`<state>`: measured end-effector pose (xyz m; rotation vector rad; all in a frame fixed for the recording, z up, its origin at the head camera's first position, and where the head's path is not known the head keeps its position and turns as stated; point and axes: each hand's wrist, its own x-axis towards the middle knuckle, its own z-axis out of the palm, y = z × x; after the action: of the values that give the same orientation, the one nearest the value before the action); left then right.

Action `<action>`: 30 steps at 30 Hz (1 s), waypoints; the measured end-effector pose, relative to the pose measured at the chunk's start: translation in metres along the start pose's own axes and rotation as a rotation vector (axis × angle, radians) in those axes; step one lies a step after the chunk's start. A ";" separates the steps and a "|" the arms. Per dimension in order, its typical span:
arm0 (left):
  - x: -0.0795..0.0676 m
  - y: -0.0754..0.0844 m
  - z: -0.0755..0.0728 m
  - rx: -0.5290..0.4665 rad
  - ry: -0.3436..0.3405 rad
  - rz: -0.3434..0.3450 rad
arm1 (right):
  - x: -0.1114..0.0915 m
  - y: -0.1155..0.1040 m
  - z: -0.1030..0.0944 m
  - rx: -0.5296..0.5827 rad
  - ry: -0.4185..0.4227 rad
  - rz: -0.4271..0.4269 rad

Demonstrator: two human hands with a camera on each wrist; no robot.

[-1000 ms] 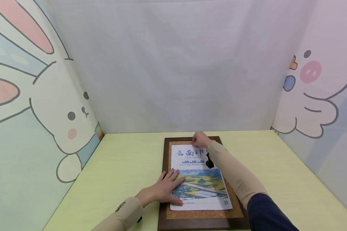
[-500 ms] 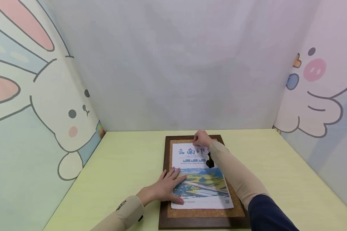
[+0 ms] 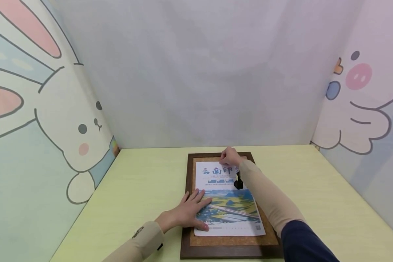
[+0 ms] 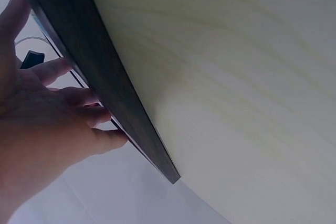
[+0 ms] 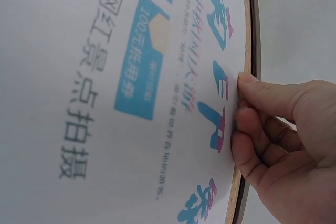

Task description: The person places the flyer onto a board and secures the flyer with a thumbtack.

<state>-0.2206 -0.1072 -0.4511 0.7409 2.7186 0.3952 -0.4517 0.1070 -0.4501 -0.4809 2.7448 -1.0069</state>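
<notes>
A printed poster [image 3: 229, 207] with blue Chinese lettering and a landscape picture lies on a cork board [image 3: 232, 241] in a dark brown frame [image 3: 232, 251]. My left hand [image 3: 186, 211] rests on the poster's lower left with fingers spread and thumb near its bottom. In the left wrist view the fingers of this hand [image 4: 47, 119] extend past the dark frame's side. My right hand [image 3: 229, 156] pinches at the middle of the poster's top edge. In the right wrist view its thumb and curled fingers [image 5: 252, 135] meet the paper's edge; whatever lies between the fingertips is hidden.
The board lies on a pale yellow-green table [image 3: 144, 182]. A plain whitish curtain [image 3: 196, 72] stands behind it. Cartoon panels flank the table, with a rabbit [image 3: 62, 120] on the left and a white figure [image 3: 363, 109] on the right.
The board and poster sit slightly higher and farther right in the head view. Both hands keep the same places on the poster.
</notes>
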 end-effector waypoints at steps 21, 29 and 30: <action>-0.002 0.004 -0.001 -0.011 -0.004 0.006 | -0.002 0.008 -0.001 0.052 -0.024 0.016; -0.002 0.003 -0.001 0.002 0.004 0.014 | -0.007 0.015 -0.010 0.050 -0.009 -0.006; -0.002 0.003 -0.001 0.004 0.006 0.014 | -0.008 0.015 -0.009 0.058 -0.009 -0.007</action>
<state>-0.2183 -0.1060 -0.4483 0.7615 2.7216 0.3960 -0.4509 0.1260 -0.4523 -0.4848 2.6999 -1.0796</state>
